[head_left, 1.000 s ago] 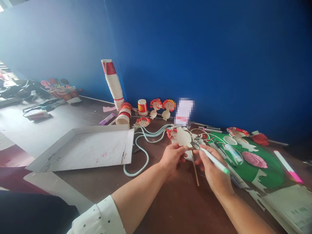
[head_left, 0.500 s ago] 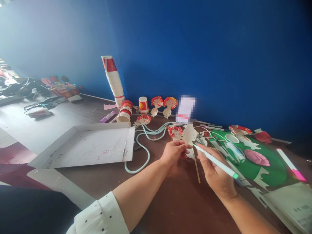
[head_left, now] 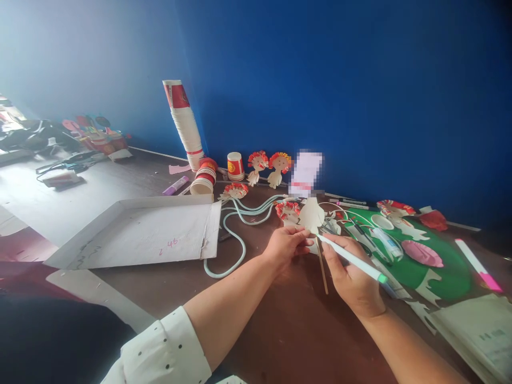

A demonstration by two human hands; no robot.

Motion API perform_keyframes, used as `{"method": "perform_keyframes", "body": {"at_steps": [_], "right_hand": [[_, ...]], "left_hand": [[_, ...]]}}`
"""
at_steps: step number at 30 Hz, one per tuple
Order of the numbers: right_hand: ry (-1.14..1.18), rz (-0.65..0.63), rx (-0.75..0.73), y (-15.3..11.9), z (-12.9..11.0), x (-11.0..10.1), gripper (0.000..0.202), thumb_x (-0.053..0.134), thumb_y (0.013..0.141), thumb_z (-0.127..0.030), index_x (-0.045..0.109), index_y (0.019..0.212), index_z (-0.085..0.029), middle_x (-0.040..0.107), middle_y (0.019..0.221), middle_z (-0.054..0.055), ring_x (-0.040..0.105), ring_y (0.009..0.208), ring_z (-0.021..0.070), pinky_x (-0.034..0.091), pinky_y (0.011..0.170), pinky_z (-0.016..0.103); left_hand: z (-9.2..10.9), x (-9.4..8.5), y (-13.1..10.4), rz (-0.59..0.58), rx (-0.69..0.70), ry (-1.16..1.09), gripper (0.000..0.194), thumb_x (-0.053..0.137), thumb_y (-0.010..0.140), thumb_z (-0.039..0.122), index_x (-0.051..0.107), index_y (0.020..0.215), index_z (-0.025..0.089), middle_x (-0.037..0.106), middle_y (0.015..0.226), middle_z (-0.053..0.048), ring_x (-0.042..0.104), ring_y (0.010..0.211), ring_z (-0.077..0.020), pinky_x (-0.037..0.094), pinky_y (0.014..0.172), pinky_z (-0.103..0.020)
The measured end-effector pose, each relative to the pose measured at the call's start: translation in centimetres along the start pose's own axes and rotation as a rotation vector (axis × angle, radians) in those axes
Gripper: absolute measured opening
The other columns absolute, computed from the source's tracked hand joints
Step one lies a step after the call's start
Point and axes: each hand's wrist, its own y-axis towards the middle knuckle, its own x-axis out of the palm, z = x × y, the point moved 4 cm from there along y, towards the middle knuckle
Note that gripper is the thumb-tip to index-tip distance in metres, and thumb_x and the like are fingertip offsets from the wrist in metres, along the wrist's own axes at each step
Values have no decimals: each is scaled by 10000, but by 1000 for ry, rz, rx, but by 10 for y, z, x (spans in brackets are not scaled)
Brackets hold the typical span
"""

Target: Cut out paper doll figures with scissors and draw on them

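Pinched in my left hand (head_left: pixel 288 244) is the lower edge of a cream paper cutout (head_left: pixel 311 215), shaped like a small dress or body. A thin wooden stick (head_left: pixel 322 269) slants down below it; how it joins the cutout is hidden. My right hand (head_left: pixel 354 274) is closed round a white marker pen (head_left: pixel 352 257) with a green end. The pen's tip is at the cutout's lower edge, close to my left fingertips. Just behind my left hand lies a paper doll with a red fringed head (head_left: pixel 288 212).
A white box lid (head_left: pixel 148 234) lies to the left, beside a looped pale cable (head_left: pixel 245 250). Paper cups (head_left: pixel 186 125) stand stacked at the blue wall near more paper dolls (head_left: pixel 279 168). On the right are a green mat (head_left: pixel 452 280), scissors, paper scraps and a pink-capped marker (head_left: pixel 478 265).
The view has shifted slightly, so most things sit a little higher. Both hands keep their grips, and the marker stays against the cutout's lower edge.
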Motion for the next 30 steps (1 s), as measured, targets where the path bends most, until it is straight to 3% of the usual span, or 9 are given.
{"method": "perform_keyframes", "body": {"at_steps": [30], "right_hand": [[-90, 7, -63, 1, 2, 8, 172, 603, 880, -202, 655, 1034, -144, 699, 955, 101, 657, 912, 213, 519, 860, 339]], "left_hand": [[2, 0, 1, 13, 11, 81, 59, 655, 793, 115, 630, 759, 73, 601, 688, -35, 583, 548, -72, 476, 474, -162]]}}
